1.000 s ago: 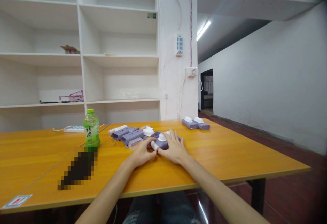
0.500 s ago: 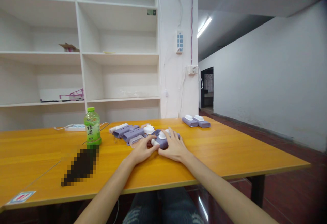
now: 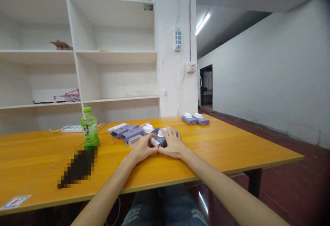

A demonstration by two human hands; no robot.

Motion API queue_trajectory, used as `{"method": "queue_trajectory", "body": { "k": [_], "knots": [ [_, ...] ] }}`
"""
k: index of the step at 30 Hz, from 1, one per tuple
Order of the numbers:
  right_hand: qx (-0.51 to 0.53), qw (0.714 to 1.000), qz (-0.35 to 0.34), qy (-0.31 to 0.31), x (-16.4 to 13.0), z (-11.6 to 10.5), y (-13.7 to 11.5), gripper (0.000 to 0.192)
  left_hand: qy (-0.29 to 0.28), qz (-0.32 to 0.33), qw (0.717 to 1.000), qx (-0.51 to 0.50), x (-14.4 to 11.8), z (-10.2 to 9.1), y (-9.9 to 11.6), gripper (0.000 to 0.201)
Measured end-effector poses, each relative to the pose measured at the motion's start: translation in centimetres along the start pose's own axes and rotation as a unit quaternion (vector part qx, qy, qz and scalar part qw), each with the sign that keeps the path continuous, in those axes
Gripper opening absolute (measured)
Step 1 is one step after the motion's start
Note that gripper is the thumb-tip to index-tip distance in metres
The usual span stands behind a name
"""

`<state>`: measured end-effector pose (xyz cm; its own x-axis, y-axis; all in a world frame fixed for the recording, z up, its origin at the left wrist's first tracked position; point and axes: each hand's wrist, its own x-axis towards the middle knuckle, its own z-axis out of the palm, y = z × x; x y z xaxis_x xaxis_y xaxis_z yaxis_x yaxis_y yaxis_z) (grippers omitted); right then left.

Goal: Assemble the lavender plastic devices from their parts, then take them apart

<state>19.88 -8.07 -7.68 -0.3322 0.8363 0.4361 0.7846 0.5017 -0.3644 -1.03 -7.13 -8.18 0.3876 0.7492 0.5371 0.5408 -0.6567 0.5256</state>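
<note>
Both of my hands are around one purple-grey plastic casing (image 3: 163,141) with a white oval part (image 3: 161,134) on top. My left hand (image 3: 141,149) is closed at its near-left side, thumb and fingers on a white rounded piece (image 3: 154,142) at the casing's end. Over the top and right side lies my right hand (image 3: 172,144), fingers bent onto the casing, thumb at the near edge. Whether the white piece is fixed to the casing, I cannot tell. Just left lie more purple casings (image 3: 132,135), a white oval part (image 3: 148,128) and a clear oval piece (image 3: 134,140).
Two purple casings with white tops (image 3: 189,119) stand side by side at the table's back right. A green drink bottle (image 3: 89,130) stands to the left, a white power strip (image 3: 72,129) behind it. A pixelated dark patch (image 3: 78,167) covers something in front. White shelves (image 3: 118,52) rise behind.
The whole view has shifted slightly, so the scene sits a little further left and mostly higher. Both hands stay on the same casing, with the white end piece showing a bit more.
</note>
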Motion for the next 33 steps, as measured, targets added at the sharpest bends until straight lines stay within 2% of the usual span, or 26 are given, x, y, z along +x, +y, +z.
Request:
{"method": "queue_trajectory", "body": {
  "k": [6,10,14,17,21,26,33],
  "knots": [
    [0.027,0.999,-0.022,0.04,0.6,-0.9,1.7,0.086,-0.028,0.011,0.999,0.016,-0.6,-0.7,0.9,0.044],
    [0.05,0.993,0.029,0.102,1.6,-0.4,2.8,0.08,-0.019,0.015,0.999,0.043,-0.7,-0.6,1.3,0.044],
    [0.065,0.989,0.071,0.114,2.0,0.3,3.6,0.095,-0.019,0.035,0.997,0.07,-0.6,-0.3,1.1,0.053],
    [0.07,0.989,0.083,0.105,2.0,0.7,3.9,0.103,-0.025,0.05,0.995,0.089,-0.5,-0.6,0.6,0.06],
    [0.08,0.986,0.099,0.107,2.1,0.9,4.1,0.103,-0.018,0.053,0.992,0.114,-0.6,-1.1,-0.3,0.065],
    [0.11,0.982,0.102,0.118,2.5,1.2,4.5,0.107,0.017,0.034,0.988,0.147,-0.6,-1.3,-1.7,0.058],
    [0.185,0.972,0.077,0.124,3.5,1.1,6.2,0.116,0.031,-0.002,0.987,0.158,0.1,-1.5,-4.2,0.066]
  ]
}}
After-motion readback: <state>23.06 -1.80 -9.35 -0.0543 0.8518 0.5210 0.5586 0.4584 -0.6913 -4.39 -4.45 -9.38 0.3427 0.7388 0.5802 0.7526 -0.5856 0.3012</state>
